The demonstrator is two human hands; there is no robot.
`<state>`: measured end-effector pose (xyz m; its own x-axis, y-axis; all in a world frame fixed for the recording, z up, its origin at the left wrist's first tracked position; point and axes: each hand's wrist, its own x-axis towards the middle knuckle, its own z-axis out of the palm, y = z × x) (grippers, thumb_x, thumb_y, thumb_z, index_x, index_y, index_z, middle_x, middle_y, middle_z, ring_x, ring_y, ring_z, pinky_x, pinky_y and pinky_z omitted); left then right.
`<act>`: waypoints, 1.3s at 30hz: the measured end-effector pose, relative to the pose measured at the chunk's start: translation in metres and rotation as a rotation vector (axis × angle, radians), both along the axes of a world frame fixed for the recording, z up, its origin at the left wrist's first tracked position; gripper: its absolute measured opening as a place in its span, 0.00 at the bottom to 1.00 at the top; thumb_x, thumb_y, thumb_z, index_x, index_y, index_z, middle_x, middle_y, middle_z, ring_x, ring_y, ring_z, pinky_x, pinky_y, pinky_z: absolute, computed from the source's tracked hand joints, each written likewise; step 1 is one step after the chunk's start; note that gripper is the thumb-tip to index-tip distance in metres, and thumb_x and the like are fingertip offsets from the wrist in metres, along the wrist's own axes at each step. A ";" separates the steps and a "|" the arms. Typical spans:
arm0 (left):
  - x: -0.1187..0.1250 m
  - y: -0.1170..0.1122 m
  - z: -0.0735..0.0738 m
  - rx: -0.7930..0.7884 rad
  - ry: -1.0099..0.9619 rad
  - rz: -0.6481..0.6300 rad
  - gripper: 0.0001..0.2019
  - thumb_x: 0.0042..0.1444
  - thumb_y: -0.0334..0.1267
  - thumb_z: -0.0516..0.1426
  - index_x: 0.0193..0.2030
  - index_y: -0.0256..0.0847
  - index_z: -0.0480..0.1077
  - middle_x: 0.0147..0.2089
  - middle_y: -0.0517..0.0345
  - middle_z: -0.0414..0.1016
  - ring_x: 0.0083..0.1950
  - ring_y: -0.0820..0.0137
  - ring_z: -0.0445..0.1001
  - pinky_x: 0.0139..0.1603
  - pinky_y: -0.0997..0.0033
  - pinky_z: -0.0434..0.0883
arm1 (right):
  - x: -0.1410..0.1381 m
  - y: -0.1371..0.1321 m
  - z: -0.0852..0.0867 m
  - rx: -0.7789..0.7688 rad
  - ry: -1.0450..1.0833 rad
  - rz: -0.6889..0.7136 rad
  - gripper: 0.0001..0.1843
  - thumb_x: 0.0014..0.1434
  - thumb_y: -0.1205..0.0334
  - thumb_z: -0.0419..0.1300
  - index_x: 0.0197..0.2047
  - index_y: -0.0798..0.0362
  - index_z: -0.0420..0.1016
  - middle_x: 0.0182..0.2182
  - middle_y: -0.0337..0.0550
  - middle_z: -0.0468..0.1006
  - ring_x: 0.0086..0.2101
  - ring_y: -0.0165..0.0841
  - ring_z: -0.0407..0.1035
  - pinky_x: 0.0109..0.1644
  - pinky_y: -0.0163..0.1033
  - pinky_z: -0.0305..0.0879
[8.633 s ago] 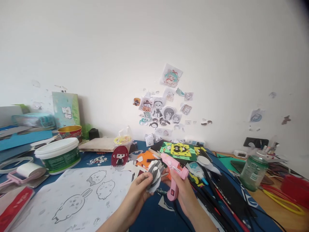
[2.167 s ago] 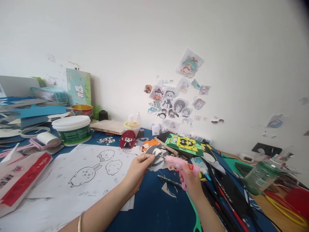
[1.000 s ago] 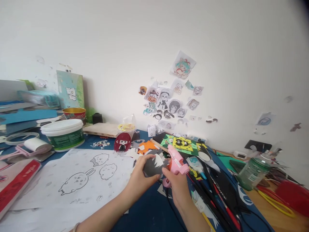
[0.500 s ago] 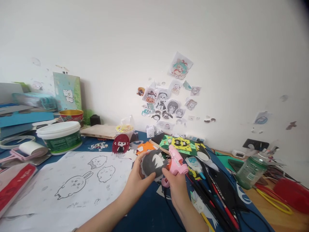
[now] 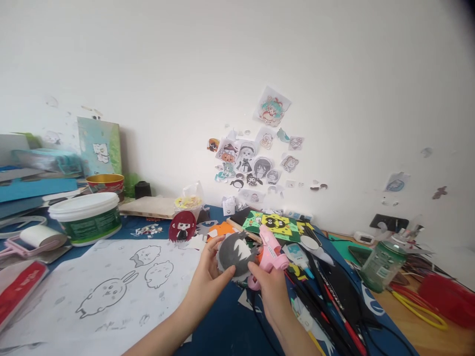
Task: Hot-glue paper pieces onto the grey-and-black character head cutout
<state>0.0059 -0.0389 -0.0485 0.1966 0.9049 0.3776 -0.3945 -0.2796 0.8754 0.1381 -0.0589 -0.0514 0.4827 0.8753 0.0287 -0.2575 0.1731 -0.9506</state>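
Head view: above the blue table [image 5: 233, 324], the grey cutout [image 5: 233, 254] is pinched by the left hand [image 5: 208, 281], its edge touched by the right hand [image 5: 272, 289], where the glue gun [image 5: 270, 253] is gripped! Behind, a green picture [image 5: 256, 220] is seen; farther, drawings [image 5: 262, 168] are stuck to the wall [image 5: 156, 74].

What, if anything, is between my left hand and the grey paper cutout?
Nothing visible: your left hand holds the grey paper cutout directly, by its edge. The pink glue gun in your right hand is to the cutout's right, not between them.
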 end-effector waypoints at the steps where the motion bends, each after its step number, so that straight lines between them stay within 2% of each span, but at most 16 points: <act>1: 0.000 -0.001 0.002 0.002 -0.011 -0.018 0.26 0.47 0.39 0.61 0.52 0.49 0.56 0.53 0.52 0.63 0.54 0.61 0.65 0.49 0.65 0.67 | 0.001 0.000 0.000 -0.003 0.006 0.009 0.29 0.36 0.63 0.67 0.44 0.56 0.68 0.30 0.42 0.77 0.30 0.35 0.71 0.27 0.33 0.64; 5: -0.004 -0.006 0.013 -0.095 -0.079 -0.110 0.26 0.51 0.43 0.58 0.56 0.50 0.54 0.54 0.50 0.64 0.53 0.57 0.67 0.44 0.63 0.69 | 0.008 -0.003 0.008 0.048 0.146 0.153 0.27 0.36 0.64 0.68 0.42 0.58 0.70 0.34 0.46 0.78 0.37 0.40 0.72 0.35 0.37 0.69; 8: -0.008 -0.007 0.018 -0.155 -0.093 -0.169 0.30 0.49 0.42 0.59 0.57 0.53 0.52 0.56 0.50 0.64 0.50 0.57 0.69 0.40 0.63 0.70 | 0.012 -0.007 0.016 0.102 0.242 0.275 0.24 0.37 0.64 0.69 0.41 0.57 0.72 0.38 0.47 0.78 0.42 0.42 0.71 0.42 0.40 0.69; 10: -0.010 -0.003 0.017 -0.127 -0.060 -0.209 0.27 0.47 0.40 0.61 0.54 0.49 0.59 0.54 0.51 0.66 0.48 0.59 0.70 0.41 0.65 0.70 | 0.014 -0.008 0.019 0.098 0.283 0.318 0.24 0.38 0.64 0.69 0.41 0.57 0.73 0.38 0.47 0.78 0.43 0.42 0.70 0.44 0.41 0.68; 14: -0.011 0.006 0.008 -0.067 0.066 -0.248 0.16 0.43 0.38 0.63 0.41 0.43 0.68 0.41 0.55 0.73 0.40 0.66 0.72 0.37 0.71 0.69 | 0.018 -0.010 0.023 0.102 0.303 0.350 0.22 0.40 0.63 0.68 0.41 0.58 0.73 0.37 0.47 0.78 0.43 0.42 0.70 0.44 0.41 0.68; 18: -0.008 0.003 0.008 -0.162 0.105 -0.227 0.12 0.41 0.40 0.64 0.32 0.41 0.68 0.35 0.59 0.73 0.36 0.68 0.72 0.36 0.68 0.70 | 0.019 -0.011 0.025 0.150 0.264 0.342 0.20 0.42 0.60 0.67 0.40 0.57 0.73 0.37 0.46 0.78 0.42 0.40 0.70 0.40 0.39 0.68; 21: -0.007 -0.003 0.013 -0.316 0.055 -0.216 0.12 0.42 0.41 0.64 0.32 0.42 0.68 0.37 0.59 0.74 0.36 0.68 0.73 0.41 0.63 0.72 | 0.018 -0.010 0.024 0.150 0.221 0.300 0.20 0.43 0.57 0.67 0.39 0.55 0.72 0.36 0.44 0.77 0.41 0.38 0.70 0.40 0.37 0.68; 24: -0.009 -0.005 0.016 -0.408 -0.008 -0.253 0.10 0.45 0.39 0.62 0.33 0.41 0.67 0.38 0.58 0.74 0.35 0.70 0.74 0.43 0.65 0.71 | 0.017 -0.008 0.020 0.102 0.200 0.220 0.22 0.40 0.55 0.68 0.38 0.55 0.71 0.32 0.42 0.76 0.34 0.36 0.71 0.34 0.36 0.67; 28: -0.012 -0.004 0.016 -0.438 -0.090 -0.306 0.07 0.49 0.37 0.59 0.35 0.41 0.67 0.41 0.55 0.74 0.42 0.68 0.73 0.46 0.65 0.70 | 0.017 -0.006 0.017 0.069 0.215 0.225 0.23 0.38 0.56 0.69 0.37 0.54 0.70 0.31 0.40 0.75 0.33 0.33 0.70 0.33 0.34 0.67; 31: -0.012 -0.004 0.020 -0.398 -0.073 -0.282 0.07 0.51 0.40 0.57 0.36 0.42 0.67 0.46 0.55 0.72 0.46 0.65 0.72 0.45 0.63 0.70 | 0.018 -0.008 0.018 0.062 0.190 0.259 0.21 0.39 0.59 0.69 0.37 0.56 0.70 0.31 0.41 0.75 0.35 0.34 0.70 0.37 0.35 0.67; 33: -0.014 -0.003 0.024 -0.367 -0.005 -0.227 0.10 0.48 0.38 0.59 0.38 0.43 0.66 0.46 0.56 0.71 0.44 0.65 0.73 0.43 0.64 0.71 | 0.018 -0.008 0.018 0.058 0.163 0.273 0.21 0.41 0.60 0.68 0.38 0.57 0.70 0.31 0.42 0.75 0.35 0.34 0.70 0.37 0.35 0.66; 35: -0.017 0.000 0.029 -0.335 0.076 -0.192 0.17 0.45 0.35 0.60 0.44 0.46 0.63 0.45 0.58 0.71 0.40 0.67 0.73 0.38 0.67 0.71 | 0.020 -0.007 0.017 0.045 0.136 0.257 0.20 0.42 0.58 0.67 0.38 0.57 0.69 0.29 0.41 0.75 0.32 0.33 0.70 0.35 0.35 0.66; 37: -0.022 0.004 0.033 -0.312 0.164 -0.189 0.23 0.44 0.34 0.59 0.49 0.48 0.60 0.40 0.60 0.73 0.35 0.70 0.73 0.31 0.73 0.68 | 0.024 -0.004 0.015 0.021 0.089 0.190 0.20 0.43 0.56 0.66 0.37 0.56 0.68 0.25 0.38 0.74 0.28 0.32 0.70 0.32 0.34 0.66; 39: -0.029 0.009 0.036 -0.311 0.282 -0.200 0.24 0.42 0.33 0.57 0.49 0.47 0.60 0.34 0.61 0.73 0.31 0.72 0.70 0.24 0.78 0.62 | 0.030 0.001 0.013 -0.007 0.039 0.097 0.20 0.42 0.54 0.66 0.36 0.56 0.68 0.21 0.37 0.73 0.25 0.32 0.69 0.28 0.34 0.65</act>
<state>-0.0230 -0.0300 -0.0120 0.4345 0.9007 0.0014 -0.1483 0.0700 0.9865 0.1684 -0.0583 -0.0383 0.3959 0.9183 0.0052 -0.3094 0.1387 -0.9408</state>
